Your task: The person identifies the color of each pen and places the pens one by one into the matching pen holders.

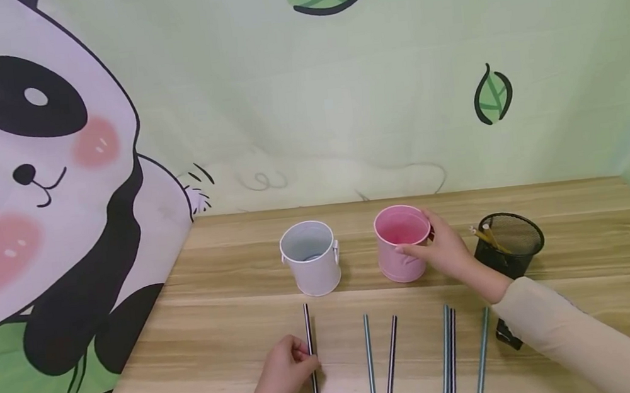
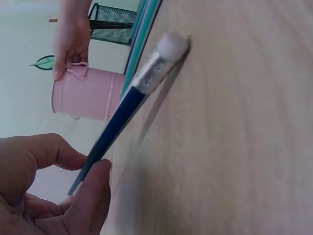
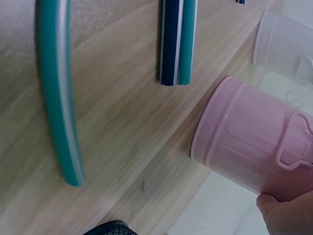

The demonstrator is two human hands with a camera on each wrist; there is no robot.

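My left hand (image 1: 286, 369) pinches a dark blue striped pencil (image 1: 307, 325) between thumb and fingers, at the left of the row. In the left wrist view this pencil (image 2: 120, 111) shows a white eraser and silver ferrule, close to the wooden tabletop. My right hand (image 1: 450, 252) grips the pink bucket (image 1: 400, 268) by its right side near the rim, thumb in front. The bucket stands upright on the table; its small handle shows in the right wrist view. Several teal (image 1: 370, 362) and dark blue pencils (image 1: 392, 363) lie in front of the buckets, pointing away from me.
A white bucket (image 1: 317, 277) stands upright left of the pink one. To the right, beside my right forearm, is a black mesh pen holder (image 1: 511, 260) with a few thin sticks inside. A small black object (image 1: 509, 337) lies partly under my sleeve. A panda-printed backdrop (image 1: 295, 110) borders the table.
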